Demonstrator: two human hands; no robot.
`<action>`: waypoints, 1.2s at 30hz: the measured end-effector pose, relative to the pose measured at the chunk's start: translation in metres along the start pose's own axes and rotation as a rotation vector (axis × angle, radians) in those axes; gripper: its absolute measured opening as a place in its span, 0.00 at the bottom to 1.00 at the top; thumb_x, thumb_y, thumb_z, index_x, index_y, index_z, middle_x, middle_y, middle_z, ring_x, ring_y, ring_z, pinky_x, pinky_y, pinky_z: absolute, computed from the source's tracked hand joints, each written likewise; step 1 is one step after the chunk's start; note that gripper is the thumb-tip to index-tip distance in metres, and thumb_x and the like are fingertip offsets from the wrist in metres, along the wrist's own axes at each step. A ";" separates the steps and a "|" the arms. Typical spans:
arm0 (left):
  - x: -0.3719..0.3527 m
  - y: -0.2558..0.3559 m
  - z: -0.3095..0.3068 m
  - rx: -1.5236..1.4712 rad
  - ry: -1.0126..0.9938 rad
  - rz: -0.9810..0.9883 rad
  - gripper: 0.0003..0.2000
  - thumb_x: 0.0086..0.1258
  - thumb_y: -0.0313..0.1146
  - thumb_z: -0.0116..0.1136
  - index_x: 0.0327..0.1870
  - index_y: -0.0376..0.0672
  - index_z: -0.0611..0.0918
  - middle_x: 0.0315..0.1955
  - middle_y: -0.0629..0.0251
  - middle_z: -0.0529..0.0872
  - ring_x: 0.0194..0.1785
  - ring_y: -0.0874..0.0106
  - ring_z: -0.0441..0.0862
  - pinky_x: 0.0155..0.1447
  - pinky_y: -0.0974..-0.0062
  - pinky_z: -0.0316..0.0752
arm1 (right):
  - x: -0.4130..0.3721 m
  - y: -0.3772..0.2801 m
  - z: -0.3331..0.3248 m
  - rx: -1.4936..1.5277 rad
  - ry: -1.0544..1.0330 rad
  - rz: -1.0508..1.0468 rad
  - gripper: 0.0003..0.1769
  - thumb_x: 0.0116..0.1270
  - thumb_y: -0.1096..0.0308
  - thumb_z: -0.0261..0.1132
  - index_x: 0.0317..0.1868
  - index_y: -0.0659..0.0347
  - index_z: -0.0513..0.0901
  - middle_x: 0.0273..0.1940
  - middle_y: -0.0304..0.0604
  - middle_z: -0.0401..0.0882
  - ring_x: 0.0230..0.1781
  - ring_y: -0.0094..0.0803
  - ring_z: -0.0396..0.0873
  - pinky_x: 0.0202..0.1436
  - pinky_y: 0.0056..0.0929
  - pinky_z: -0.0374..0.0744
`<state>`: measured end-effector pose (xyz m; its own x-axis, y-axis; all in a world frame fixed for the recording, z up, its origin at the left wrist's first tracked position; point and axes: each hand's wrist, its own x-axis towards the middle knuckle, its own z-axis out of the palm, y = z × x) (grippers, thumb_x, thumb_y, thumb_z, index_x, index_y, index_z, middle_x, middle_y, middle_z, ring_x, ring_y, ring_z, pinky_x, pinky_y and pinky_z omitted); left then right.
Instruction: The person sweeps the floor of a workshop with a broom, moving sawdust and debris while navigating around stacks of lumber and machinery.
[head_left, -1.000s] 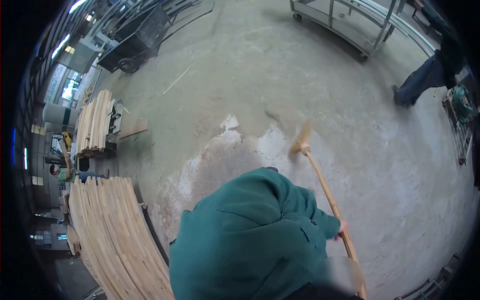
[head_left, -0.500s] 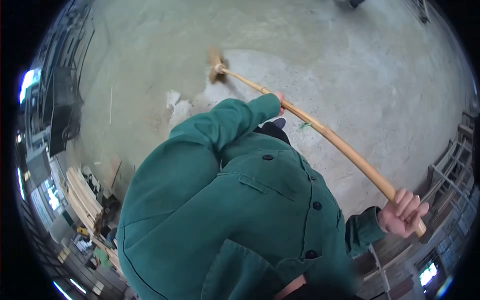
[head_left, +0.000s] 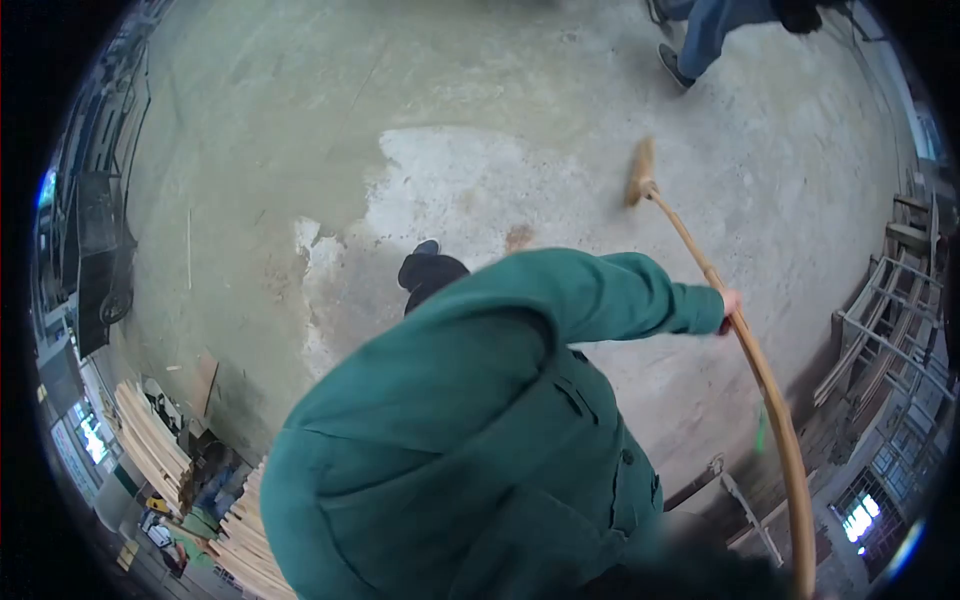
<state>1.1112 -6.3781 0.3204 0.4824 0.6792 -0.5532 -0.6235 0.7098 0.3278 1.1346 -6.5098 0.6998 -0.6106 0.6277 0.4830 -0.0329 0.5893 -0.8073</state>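
Standing here watching: left hand [head_left: 731, 304], right of centre in the frame, is wrapped around a broom [head_left: 766, 384]. The handle runs to the lower right, and the brush head [head_left: 642, 175] is kinda blurry up right of centre. Right hand's out of sight, can't tell its grip. Somebody's legs [head_left: 703, 42] are near the brush head, upper right.

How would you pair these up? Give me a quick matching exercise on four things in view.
1. bamboo broom handle
2. broom head
3. jacket
4. wooden boards

A. dark green
B. stacked at the picture's lower left
C. gripped by the left hand
D. at the handle's far end

Pairs: 1-C, 2-D, 3-A, 4-B
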 end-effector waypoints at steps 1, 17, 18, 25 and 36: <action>0.025 0.008 -0.024 0.223 -0.100 0.184 0.07 0.43 0.30 0.39 0.13 0.37 0.68 0.08 0.59 0.66 0.07 0.69 0.60 0.10 0.75 0.57 | 0.005 0.022 0.007 -0.019 -0.079 0.025 0.10 0.47 0.66 0.43 0.12 0.54 0.58 0.07 0.32 0.59 0.04 0.18 0.57 0.10 0.18 0.61; -0.070 0.112 -0.096 -0.356 0.399 0.038 0.04 0.41 0.30 0.41 0.16 0.43 0.62 0.08 0.65 0.61 0.09 0.75 0.57 0.10 0.81 0.48 | 0.050 0.052 -0.018 0.312 0.190 -0.056 0.11 0.46 0.64 0.44 0.10 0.52 0.58 0.06 0.30 0.55 0.04 0.22 0.54 0.10 0.18 0.56; -0.075 0.127 -0.083 -0.336 0.321 0.021 0.04 0.41 0.31 0.41 0.16 0.43 0.63 0.08 0.65 0.61 0.09 0.75 0.58 0.09 0.81 0.48 | 0.063 0.051 0.004 0.306 0.196 -0.059 0.11 0.46 0.64 0.44 0.10 0.52 0.58 0.06 0.30 0.55 0.04 0.22 0.54 0.10 0.18 0.56; 0.036 0.247 -0.139 -0.223 0.073 -0.052 0.10 0.40 0.33 0.41 0.05 0.43 0.62 0.05 0.66 0.63 0.07 0.74 0.59 0.08 0.80 0.53 | 0.205 0.152 0.138 0.166 0.024 -0.321 0.10 0.45 0.68 0.44 0.10 0.58 0.59 0.07 0.33 0.57 0.04 0.23 0.55 0.09 0.20 0.55; -0.116 0.287 -0.132 -0.505 0.370 0.051 0.04 0.38 0.28 0.42 0.09 0.42 0.64 0.05 0.66 0.63 0.07 0.75 0.61 0.07 0.81 0.52 | 0.249 0.085 0.105 0.307 0.211 -0.175 0.12 0.46 0.69 0.42 0.08 0.54 0.56 0.06 0.30 0.57 0.03 0.18 0.56 0.11 0.17 0.59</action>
<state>0.7950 -6.2774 0.3772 0.2559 0.5357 -0.8047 -0.8973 0.4413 0.0084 0.8965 -6.3573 0.7157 -0.3998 0.6408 0.6554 -0.3757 0.5376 -0.7549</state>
